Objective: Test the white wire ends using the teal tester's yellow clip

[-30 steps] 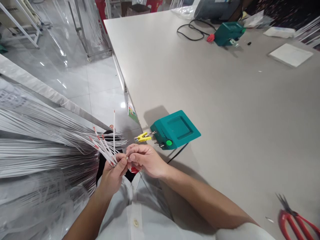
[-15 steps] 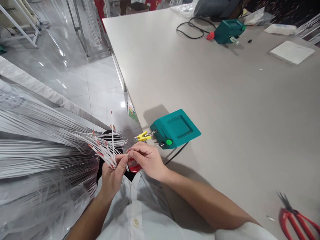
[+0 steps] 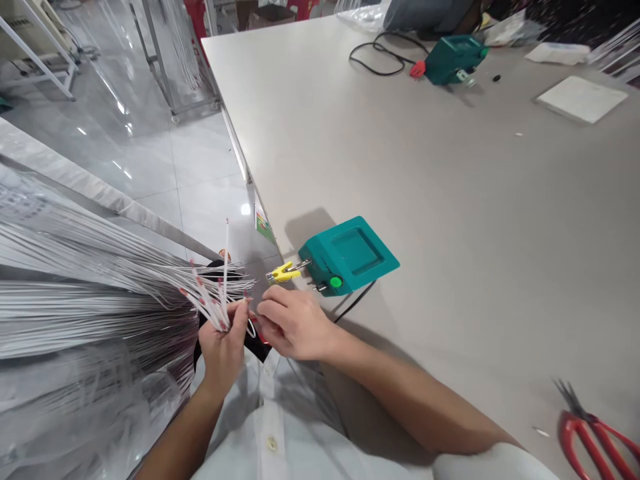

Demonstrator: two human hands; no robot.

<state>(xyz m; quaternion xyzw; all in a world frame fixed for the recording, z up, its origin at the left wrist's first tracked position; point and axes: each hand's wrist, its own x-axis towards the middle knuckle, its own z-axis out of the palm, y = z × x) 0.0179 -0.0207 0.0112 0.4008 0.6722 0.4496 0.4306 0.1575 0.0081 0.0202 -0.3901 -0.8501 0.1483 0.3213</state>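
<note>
My left hand (image 3: 224, 347) is closed round a fan of thin white wires with red-marked ends (image 3: 210, 300), held just off the table's near-left corner. My right hand (image 3: 290, 323) is curled beside it, fingertips pinched at the wire ends by my left thumb; what it pinches is too small to make out. Just beyond the hands, a teal box with a green button (image 3: 349, 255) sits on the grey table (image 3: 450, 200), a yellow clip (image 3: 281, 271) sticking out of its left side.
A big bundle of white wires (image 3: 75, 287) hangs over a rail at the left. Red-handled scissors (image 3: 595, 430) lie at the near right. A second teal box (image 3: 453, 59) with a black cable and a white pad (image 3: 580, 98) sit at the far edge.
My right hand has dropped slightly and drawn closer to my left thumb. The fanned wires have shifted a little. The view has tilted slightly.
</note>
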